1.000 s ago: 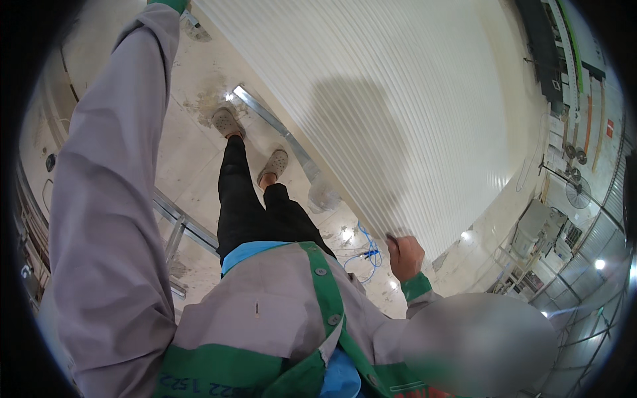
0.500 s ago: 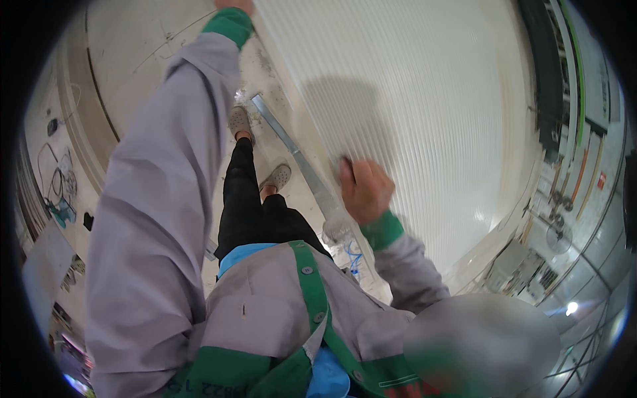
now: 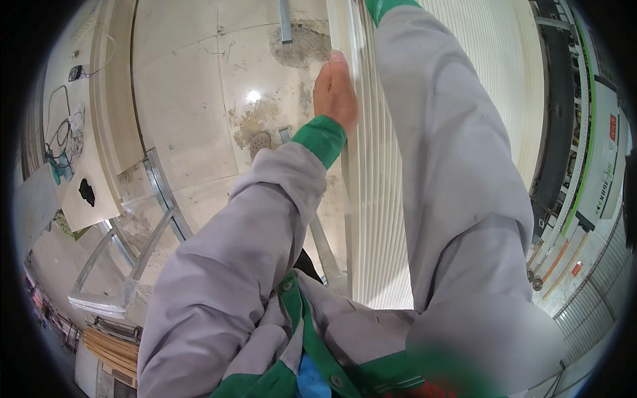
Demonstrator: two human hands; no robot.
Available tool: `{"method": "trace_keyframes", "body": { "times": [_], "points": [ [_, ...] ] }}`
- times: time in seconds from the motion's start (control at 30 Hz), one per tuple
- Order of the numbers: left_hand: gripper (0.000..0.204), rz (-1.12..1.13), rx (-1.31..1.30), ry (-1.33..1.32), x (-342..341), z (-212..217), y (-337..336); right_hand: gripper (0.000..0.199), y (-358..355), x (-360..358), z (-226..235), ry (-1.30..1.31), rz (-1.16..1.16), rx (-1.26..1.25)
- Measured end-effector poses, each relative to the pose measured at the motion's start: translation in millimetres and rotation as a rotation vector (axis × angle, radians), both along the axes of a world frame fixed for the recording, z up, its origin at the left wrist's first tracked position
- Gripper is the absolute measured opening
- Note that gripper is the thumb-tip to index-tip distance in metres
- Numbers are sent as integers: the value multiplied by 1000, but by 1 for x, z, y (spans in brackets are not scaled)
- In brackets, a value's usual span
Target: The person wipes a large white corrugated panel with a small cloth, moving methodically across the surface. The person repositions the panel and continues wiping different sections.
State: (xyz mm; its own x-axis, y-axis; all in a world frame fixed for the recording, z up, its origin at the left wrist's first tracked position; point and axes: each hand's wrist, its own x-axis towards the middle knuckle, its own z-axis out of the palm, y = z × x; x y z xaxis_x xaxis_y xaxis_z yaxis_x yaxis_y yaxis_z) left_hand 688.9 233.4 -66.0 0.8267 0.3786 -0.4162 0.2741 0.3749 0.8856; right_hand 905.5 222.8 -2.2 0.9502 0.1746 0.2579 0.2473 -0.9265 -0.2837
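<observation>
Here, the bare left hand (image 3: pixel 336 96), its grip unclear, is at the left edge of a broad white ribbed panel (image 3: pixel 378 232) running beneath the grey right sleeve (image 3: pixel 451 132); the right hand is out of view.

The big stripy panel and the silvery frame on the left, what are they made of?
The ridged panel may be plastic or coated board: its creamy-white grooves look even and slightly glossy, but I can't be sure. The silvery frame seems to be bare metal: its straight grey bars shine.
</observation>
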Motion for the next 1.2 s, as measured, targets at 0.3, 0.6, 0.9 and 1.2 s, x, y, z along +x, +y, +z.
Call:
{"method": "trace_keyframes", "body": {
  "times": [0.3, 0.6, 0.9, 1.2],
  "points": [
    [66, -89, 414, -35, -7, -14, -1, 32, -78, -239, -4, 116, -44, 7],
    [55, -670, 1382, -99, 30, -57, 20, 23, -207, -761, 57, 363, -272, -36],
    [97, -259, 942, 150, 30, -36, 14, 13, -165, -576, 13, 159, -218, 129],
    [93, -435, 1243, 124, 53, -49, 29, 24, -123, -448, 13, 203, -231, 164]
  ]
}}
